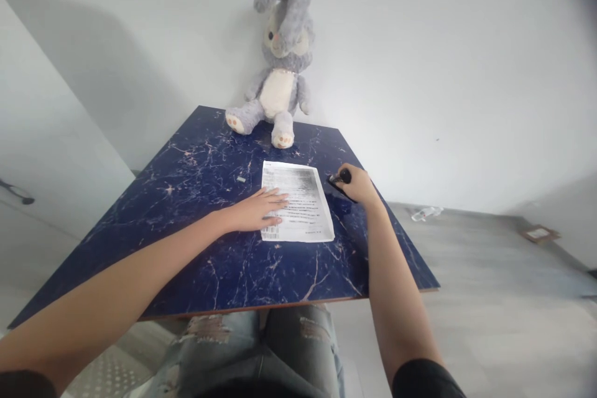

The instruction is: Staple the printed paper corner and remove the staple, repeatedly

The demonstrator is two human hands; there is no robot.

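A printed white sheet of paper lies on the blue marbled table. My left hand rests flat on the sheet's left side, its fingers spread. To the right of the paper, my right hand is wrapped round a small black object with a round knob; its flat dark base is near the tabletop, and the hand covers part of it. A tiny pale piece lies on the table to the left of the sheet.
A grey plush rabbit sits at the table's back edge against the white wall. On the floor to the right are a clear plastic item and a brown box. My legs are below the table's front edge.
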